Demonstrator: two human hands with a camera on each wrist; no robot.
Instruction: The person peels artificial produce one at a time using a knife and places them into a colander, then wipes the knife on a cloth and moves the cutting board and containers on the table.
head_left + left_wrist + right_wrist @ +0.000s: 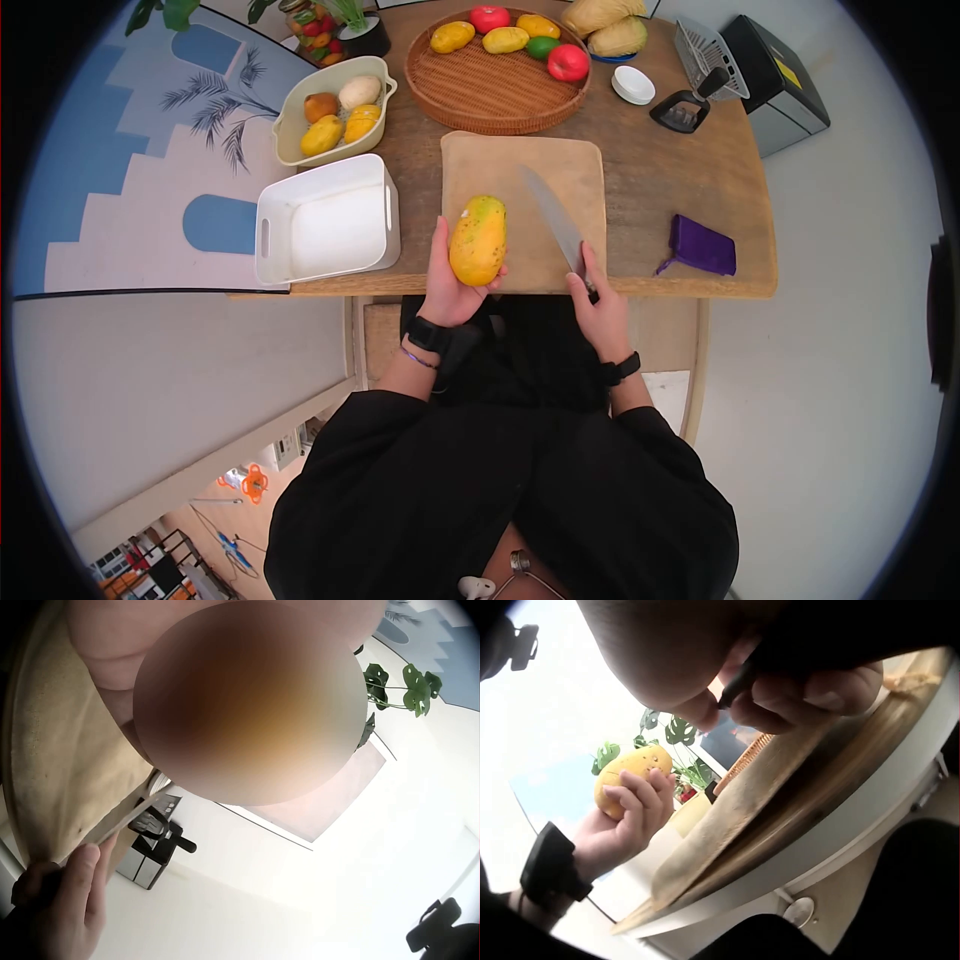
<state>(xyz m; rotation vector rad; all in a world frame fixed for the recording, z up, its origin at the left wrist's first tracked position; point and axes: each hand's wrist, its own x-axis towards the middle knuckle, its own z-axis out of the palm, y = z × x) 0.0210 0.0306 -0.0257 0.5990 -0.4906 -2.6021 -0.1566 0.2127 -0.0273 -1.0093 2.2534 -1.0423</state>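
Observation:
A yellow mango-like fruit [478, 241] with dark specks is held in the left hand [455, 285], over the lower left of the cutting board [520, 155]. In the right wrist view the left hand's fingers curl round the fruit [622, 776]. The right hand [602, 312] grips the knife [553, 217] by its dark handle near the board's lower right, blade pointing up and left over the board. Fruit and blade are apart. A blurred shape, the fruit [251, 705], fills much of the left wrist view, and the right hand [79, 900] with the knife shows beyond it.
A white bin [327, 222] stands left of the board, a cream basket [290, 125] of fruit behind it. A round wicker tray [490, 90] with fruit lies behind the board. To the right are a purple pouch [702, 245], a black-handled tool [683, 110] and a white dish [633, 84].

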